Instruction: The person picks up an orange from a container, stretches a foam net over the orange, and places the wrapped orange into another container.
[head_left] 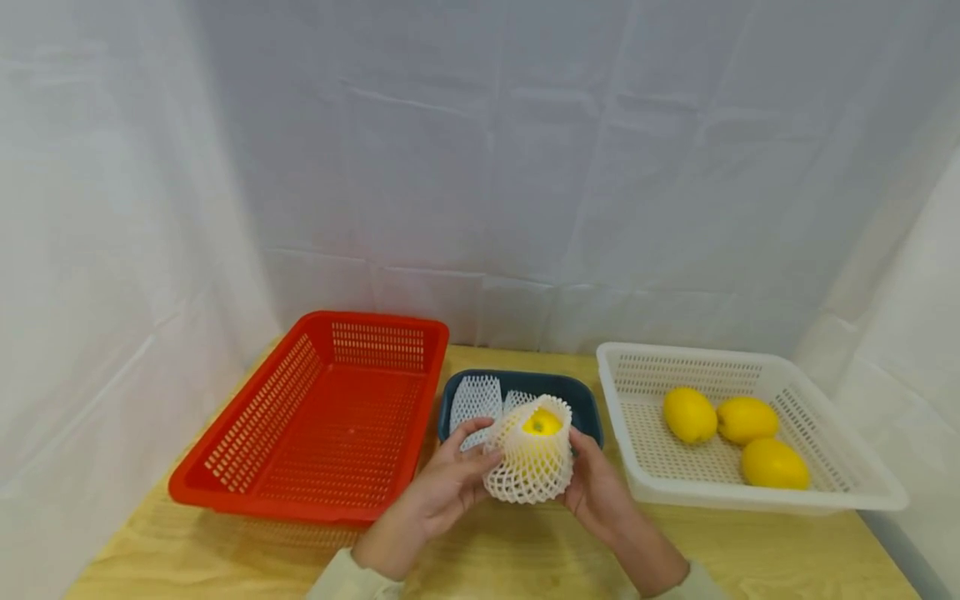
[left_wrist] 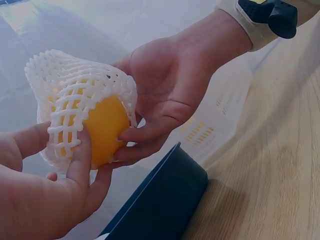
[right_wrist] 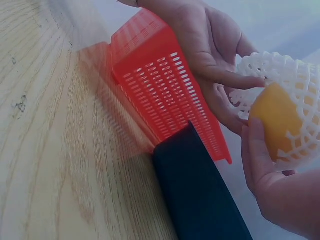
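Wood table (head_left: pixel 517 554), pale sheet (head_left: pixel 465 167) behind. Left hand (head_left: pixel 446 485) and right hand (head_left: pixel 602 493), half-curled, together grip a yellow fruit (head_left: pixel 542 423) in white net (head_left: pixel 531 479), aloft by the blue tray (head_left: pixel 583 402). Wrist views show us its bare lower side, hidden in head view.

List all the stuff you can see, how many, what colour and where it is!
Held fruit: one, yellow, between the hands
Net: one, white, partly around the held fruit
Spare nets: at least two, white, in the bin
Bin: one, dark blue, middle of the table
Loose fruits: three, yellow, in the white basket
White basket: one, white, table's right
Red basket: one, red, table's left
Table: one, light wood, underneath
Cloth: count unclear, pale, behind and beside the table
Sleeves: two, pale, on the arms
Hands: two, holding the netted fruit
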